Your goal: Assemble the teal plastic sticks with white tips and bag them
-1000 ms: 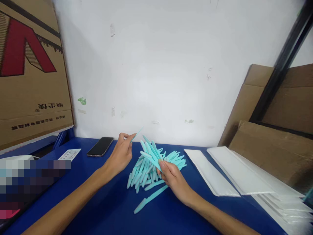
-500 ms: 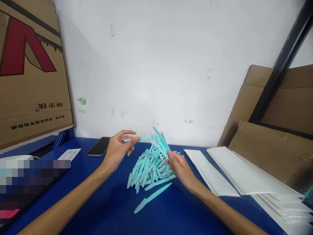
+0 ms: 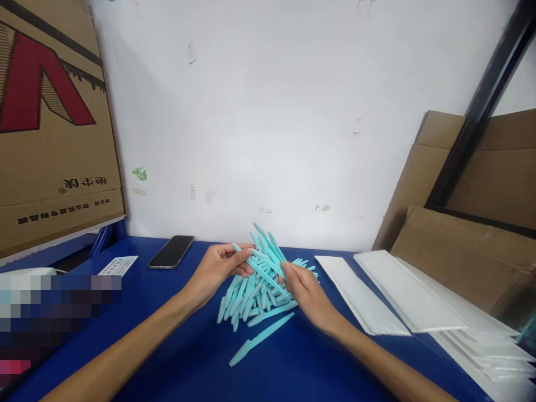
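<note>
A pile of turquoise plastic sticks with paler, wider ends lies on the blue table. My left hand, left of the pile's top, pinches one turquoise stick that slants down to the right. Fanned out in my right hand is a bunch of similar sticks, their pale ends pointing up and left. Both hands are over the pile, close together but apart. One loose stick rests in front of the pile.
White flat sleeves lie stacked at the right, beside brown cardboard. A black phone and a printed card are at the left, under a large carton. Behind stands a white wall.
My left hand has moved right and slightly down, towards the bunch. The stick in it now slants down to the right across the pile. The fanned bunch has shifted slightly left.
</note>
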A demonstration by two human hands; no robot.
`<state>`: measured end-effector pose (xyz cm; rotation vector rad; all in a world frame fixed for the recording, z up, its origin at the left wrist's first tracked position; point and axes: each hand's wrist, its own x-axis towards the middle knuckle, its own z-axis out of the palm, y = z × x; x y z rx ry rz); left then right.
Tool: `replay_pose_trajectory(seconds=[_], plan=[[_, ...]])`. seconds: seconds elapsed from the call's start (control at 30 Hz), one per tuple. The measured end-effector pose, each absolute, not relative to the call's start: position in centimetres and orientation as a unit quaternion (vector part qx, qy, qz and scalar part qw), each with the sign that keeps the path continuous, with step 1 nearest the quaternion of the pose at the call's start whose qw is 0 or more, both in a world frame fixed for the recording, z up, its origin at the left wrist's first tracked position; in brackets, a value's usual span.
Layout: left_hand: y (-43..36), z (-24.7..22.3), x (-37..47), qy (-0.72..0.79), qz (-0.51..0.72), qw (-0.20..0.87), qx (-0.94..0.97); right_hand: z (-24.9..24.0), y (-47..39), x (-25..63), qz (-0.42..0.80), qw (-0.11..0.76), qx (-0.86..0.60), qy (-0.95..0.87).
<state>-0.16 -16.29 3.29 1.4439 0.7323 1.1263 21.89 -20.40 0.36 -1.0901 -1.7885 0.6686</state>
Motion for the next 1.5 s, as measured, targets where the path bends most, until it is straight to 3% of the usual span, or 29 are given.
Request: replay_pose_trajectory(seconds=[0.27,0.63,0.73,0.87,1.03,1.5], plan=[[-16.6,2.8,0.5,0.313,0.457,0.537,0.636,0.2,-21.0,21.1,0.285,0.404,-0.422,-0.76],[-17.7,3.3,1.3,0.361,0.494,0.464,0.641,0.3,-22.1,20.5,0.151,0.376,-0.469,-0.784],[-17.6,3.5,1.1,0.389,0.472,0.387,0.69,0.0,-21.7,20.7,0.142,0.387,-0.473,-0.779],[-17.1,3.2,0.3,0.426,0.414,0.178,0.785,-0.3,-20.8,21.3,0.191,0.434,-0.472,-0.743],[-16.4,1.3,-0.2,0.475,0.3,0.066,0.825,-0.2,-19.9,22.1,0.222,0.476,-0.484,-0.7],[-16.7,0.5,1.0,0.612,0.181,0.025,0.769,-0.2,-20.7,21.5,0.244,0.461,-0.47,-0.712]])
